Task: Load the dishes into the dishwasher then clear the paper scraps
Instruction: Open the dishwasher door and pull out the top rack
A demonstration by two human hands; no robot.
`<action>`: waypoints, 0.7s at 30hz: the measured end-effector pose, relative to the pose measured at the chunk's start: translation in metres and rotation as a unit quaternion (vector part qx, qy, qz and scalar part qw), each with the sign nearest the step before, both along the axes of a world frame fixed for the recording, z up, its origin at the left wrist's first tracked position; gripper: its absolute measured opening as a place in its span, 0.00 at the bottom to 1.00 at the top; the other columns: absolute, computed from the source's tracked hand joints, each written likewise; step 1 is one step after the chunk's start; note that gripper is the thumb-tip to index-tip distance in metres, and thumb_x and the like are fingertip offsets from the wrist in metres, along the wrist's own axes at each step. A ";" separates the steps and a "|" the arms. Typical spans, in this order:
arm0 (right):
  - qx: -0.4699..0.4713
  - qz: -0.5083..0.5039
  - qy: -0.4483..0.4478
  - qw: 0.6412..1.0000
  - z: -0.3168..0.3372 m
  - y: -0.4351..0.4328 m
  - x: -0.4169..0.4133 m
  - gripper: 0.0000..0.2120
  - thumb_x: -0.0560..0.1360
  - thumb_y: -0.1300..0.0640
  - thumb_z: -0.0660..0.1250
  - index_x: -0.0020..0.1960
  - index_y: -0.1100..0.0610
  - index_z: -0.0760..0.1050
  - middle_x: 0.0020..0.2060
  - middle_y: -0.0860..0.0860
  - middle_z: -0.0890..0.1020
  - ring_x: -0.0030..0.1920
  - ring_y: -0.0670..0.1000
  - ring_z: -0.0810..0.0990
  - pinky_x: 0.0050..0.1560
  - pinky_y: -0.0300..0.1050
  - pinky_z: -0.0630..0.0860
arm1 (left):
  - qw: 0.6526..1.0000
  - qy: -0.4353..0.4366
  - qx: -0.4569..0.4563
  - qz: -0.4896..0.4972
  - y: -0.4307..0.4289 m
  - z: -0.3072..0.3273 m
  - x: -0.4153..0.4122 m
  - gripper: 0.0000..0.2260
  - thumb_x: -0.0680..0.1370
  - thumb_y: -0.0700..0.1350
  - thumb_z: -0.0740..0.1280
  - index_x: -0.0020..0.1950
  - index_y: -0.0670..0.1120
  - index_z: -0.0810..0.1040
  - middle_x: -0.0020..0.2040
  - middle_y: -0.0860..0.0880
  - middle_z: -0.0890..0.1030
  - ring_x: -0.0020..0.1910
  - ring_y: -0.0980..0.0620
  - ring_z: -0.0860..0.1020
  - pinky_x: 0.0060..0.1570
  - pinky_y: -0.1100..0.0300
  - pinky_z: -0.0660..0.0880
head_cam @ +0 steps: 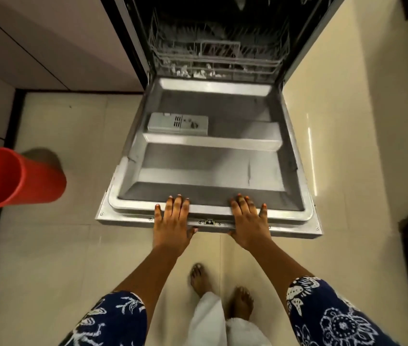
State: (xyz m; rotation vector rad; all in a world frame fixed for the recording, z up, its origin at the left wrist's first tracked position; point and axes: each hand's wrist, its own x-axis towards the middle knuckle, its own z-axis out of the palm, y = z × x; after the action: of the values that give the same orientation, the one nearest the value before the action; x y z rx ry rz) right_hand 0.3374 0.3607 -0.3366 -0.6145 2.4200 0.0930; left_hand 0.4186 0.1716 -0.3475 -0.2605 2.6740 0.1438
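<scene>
Fingers point(178, 206) on dishwasher door point(210, 168), scraps point(199, 73) in rack point(253, 63)

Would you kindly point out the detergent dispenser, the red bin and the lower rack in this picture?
detergent dispenser point(178, 123), head view, on its grey lid.
red bin point(42, 182), head view, on its outer side wall.
lower rack point(218, 61), head view, on its front wire rail.

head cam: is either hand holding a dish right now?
No, the left hand and right hand both rest with straight fingers on the front edge of the open dishwasher door, with no dish in them.
</scene>
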 end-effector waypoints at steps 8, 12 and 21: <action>0.006 0.001 -0.030 1.000 -0.115 0.012 0.038 0.46 0.73 0.44 0.66 0.77 0.53 0.36 0.76 0.54 0.38 0.76 0.57 0.38 0.71 0.64 0.40 | 0.999 -0.012 -0.023 -0.028 0.005 -0.124 0.042 0.40 0.74 0.63 0.65 0.78 0.47 0.53 0.77 0.43 0.58 0.76 0.41 0.56 0.71 0.42 0.48; 0.003 -0.003 -0.043 0.999 -0.162 0.016 0.046 0.48 0.73 0.45 0.65 0.75 0.53 0.32 0.75 0.54 0.34 0.75 0.56 0.35 0.72 0.63 0.39 | 1.000 -0.015 -0.006 -0.017 0.007 -0.172 0.053 0.45 0.72 0.62 0.68 0.78 0.48 0.45 0.78 0.43 0.57 0.76 0.41 0.54 0.71 0.42 0.48; -0.003 0.001 -0.047 0.999 -0.230 0.019 0.051 0.48 0.75 0.48 0.64 0.71 0.52 0.26 0.71 0.53 0.28 0.70 0.54 0.27 0.71 0.60 0.36 | 0.999 -0.027 0.012 -0.012 0.006 -0.237 0.059 0.42 0.75 0.62 0.64 0.78 0.49 0.43 0.79 0.44 0.51 0.77 0.41 0.51 0.71 0.43 0.48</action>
State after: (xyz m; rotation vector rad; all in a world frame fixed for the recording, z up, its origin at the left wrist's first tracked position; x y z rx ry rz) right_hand 0.3886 0.3801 -0.5667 -0.6113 2.3295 0.0569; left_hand 0.4773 0.1777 -0.5845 -0.2216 2.6197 0.1596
